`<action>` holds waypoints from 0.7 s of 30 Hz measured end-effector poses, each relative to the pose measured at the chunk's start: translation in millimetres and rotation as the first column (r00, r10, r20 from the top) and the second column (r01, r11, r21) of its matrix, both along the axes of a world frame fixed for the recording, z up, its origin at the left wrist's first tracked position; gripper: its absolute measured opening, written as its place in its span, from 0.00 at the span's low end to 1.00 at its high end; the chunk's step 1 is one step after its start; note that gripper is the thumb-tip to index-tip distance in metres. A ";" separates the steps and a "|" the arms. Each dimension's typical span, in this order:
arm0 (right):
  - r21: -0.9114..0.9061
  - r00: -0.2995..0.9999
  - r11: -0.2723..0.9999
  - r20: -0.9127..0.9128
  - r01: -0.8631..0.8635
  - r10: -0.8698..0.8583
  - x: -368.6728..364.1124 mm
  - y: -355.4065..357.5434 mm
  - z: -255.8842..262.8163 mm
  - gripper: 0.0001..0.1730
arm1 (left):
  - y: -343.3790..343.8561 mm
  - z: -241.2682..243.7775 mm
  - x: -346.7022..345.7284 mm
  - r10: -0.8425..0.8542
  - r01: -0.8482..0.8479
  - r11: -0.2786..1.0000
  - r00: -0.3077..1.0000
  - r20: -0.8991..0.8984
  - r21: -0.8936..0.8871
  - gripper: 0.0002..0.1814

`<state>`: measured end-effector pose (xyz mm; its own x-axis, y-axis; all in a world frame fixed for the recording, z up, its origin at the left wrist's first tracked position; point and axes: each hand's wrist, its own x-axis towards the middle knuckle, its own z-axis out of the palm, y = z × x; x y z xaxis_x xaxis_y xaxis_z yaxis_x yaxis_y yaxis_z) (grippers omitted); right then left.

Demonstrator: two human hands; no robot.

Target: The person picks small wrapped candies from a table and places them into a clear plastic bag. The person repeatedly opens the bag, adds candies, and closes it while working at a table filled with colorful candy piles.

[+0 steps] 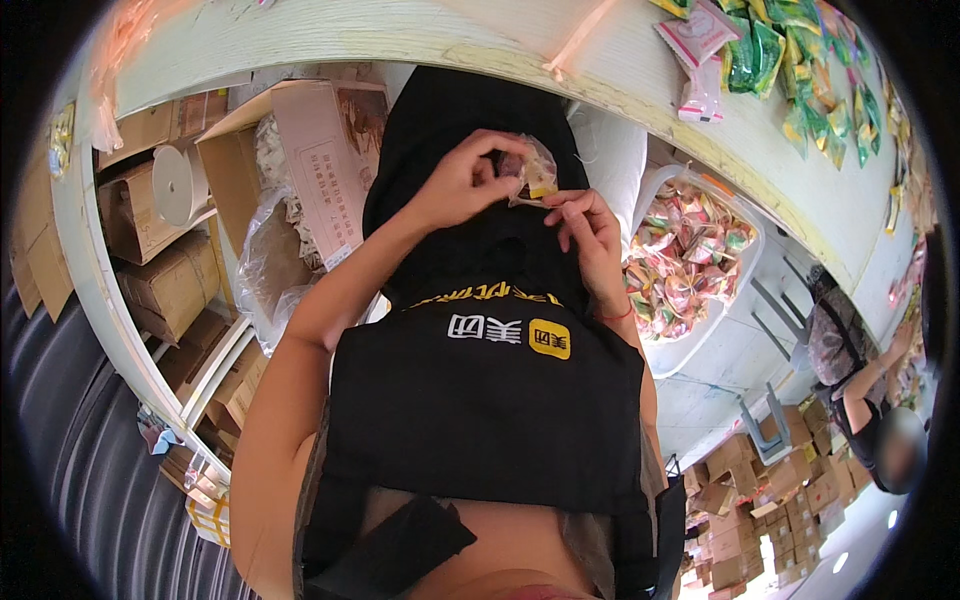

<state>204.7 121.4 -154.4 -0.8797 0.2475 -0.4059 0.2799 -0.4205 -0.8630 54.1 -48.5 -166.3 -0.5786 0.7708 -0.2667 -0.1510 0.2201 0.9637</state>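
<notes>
A small clear plastic bag (541, 169) with small wrapped pieces inside, one with yellow on it, is held between my two hands above the black apron (487, 405). My left hand (480, 176) grips the bag's left side between thumb and fingers. At its lower right edge, my right hand (589, 229) pinches the plastic with the fingertips. Close to my right forearm stands a translucent plastic tub (667, 367) heaped with small filled bags (686, 255). The fingers hide part of the bag, so its opening cannot be made out.
Green and pink wrapped sweets (757, 56) lie on the white tabletop (465, 30), whose edge curves beyond my hands. On my left is an open carton (322, 161) with white packets, near shelved boxes (169, 285). Another person (862, 397) works at far right, near grey stools (772, 427).
</notes>
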 end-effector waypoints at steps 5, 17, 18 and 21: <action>-0.121 1.000 0.993 0.001 0.010 -0.010 -9.6 -1.5 -8.5 0.09 | -21.6 12.8 -6.3 -0.034 0.030 0.954 0.999 -0.008 -0.298 0.13; -0.110 1.000 0.994 -0.009 0.000 -0.001 -8.1 -6.8 -10.8 0.07 | 9.5 -10.8 10.4 0.005 -0.004 0.992 1.000 0.008 -0.128 0.13; -0.096 1.000 0.995 -0.001 0.002 -0.002 -9.2 -7.6 -10.2 0.07 | 9.9 -12.1 11.3 0.046 -0.040 0.997 0.995 0.090 -0.072 0.12; -0.224 0.993 0.968 0.013 0.115 -0.115 5.0 10.7 -25.7 0.08 | -10.9 -12.5 -10.3 0.048 -0.224 0.971 0.526 0.849 0.084 0.11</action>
<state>209.7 132.1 -180.2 -0.8505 0.2501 -0.4628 0.2183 -0.6325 -0.7432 43.8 -59.5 -178.7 -0.2578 0.7833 -0.5657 -0.9195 -0.0190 0.3927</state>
